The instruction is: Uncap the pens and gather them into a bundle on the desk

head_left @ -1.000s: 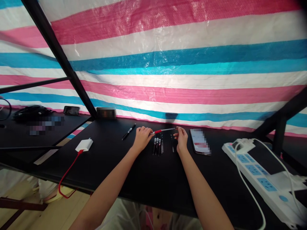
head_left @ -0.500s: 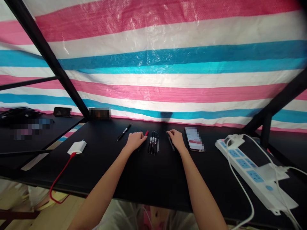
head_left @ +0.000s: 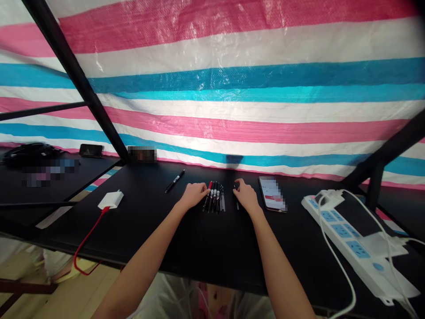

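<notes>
My left hand rests on the black table with its fingers curled, the tips pinching a red-capped pen. That pen lies at the left edge of a row of several pens set side by side. My right hand is just right of the row, fingers closed over a thin dark stick whose near end pokes out beside the palm. The rest of the stick is hidden by the hand.
A lone black pen lies left of my hands. A phone sits to the right, then a white power strip with cables. A white charger with a red cable is at the left. A striped tarp hangs behind.
A second ago both hands held the red-capped pen up between them. Now it lies in the row on the left, and my right hand has come down on the thin stick.
</notes>
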Demonstrator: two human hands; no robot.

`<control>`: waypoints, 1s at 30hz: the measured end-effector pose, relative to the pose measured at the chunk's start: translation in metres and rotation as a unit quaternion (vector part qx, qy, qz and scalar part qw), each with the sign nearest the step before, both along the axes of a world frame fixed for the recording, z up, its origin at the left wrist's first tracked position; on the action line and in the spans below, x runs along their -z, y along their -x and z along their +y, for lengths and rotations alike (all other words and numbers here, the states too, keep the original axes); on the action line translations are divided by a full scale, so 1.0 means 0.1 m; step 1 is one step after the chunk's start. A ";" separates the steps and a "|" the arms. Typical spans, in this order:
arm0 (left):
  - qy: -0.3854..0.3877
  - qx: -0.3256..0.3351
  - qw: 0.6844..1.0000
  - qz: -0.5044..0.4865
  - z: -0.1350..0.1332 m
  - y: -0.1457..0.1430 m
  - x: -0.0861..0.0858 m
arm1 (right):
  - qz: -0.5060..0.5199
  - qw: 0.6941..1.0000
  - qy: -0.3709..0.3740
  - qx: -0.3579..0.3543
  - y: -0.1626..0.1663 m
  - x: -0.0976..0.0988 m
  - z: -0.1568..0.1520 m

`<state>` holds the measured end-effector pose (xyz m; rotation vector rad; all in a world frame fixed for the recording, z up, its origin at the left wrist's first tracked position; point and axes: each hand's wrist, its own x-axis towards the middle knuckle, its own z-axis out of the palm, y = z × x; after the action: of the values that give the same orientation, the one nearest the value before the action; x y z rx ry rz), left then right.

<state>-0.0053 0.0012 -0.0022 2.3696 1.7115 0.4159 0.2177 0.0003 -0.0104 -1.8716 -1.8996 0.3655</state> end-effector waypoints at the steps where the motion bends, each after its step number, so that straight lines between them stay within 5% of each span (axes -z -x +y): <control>1: 0.000 0.003 1.000 -0.002 0.00 0.00 0.00 | 0.002 1.000 -0.003 -0.025 0.04 0.00 -0.01; 7: -0.030 -0.024 0.999 0.036 0.02 0.05 0.00 | 0.059 0.992 -0.020 -0.110 0.22 0.00 -0.04; 13: -0.209 -0.221 0.944 0.130 0.05 0.29 0.01 | 0.106 0.987 -0.013 -0.117 0.20 0.05 -0.01; 19: -0.161 -0.309 0.919 0.183 0.14 0.62 0.10 | 0.121 0.985 -0.013 -0.123 0.18 0.07 0.00; 26: -0.171 -0.244 0.941 0.159 0.13 0.45 0.11 | 0.156 0.984 -0.023 -0.084 0.17 0.11 0.02; 30: -0.195 -0.152 0.961 0.126 0.04 0.16 0.03 | 0.285 0.955 -0.008 -0.078 0.16 0.15 0.09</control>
<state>-0.0210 0.0053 -0.0053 2.5095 2.3159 0.5652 0.2016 0.0090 -0.0253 -1.4000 -1.6346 0.8357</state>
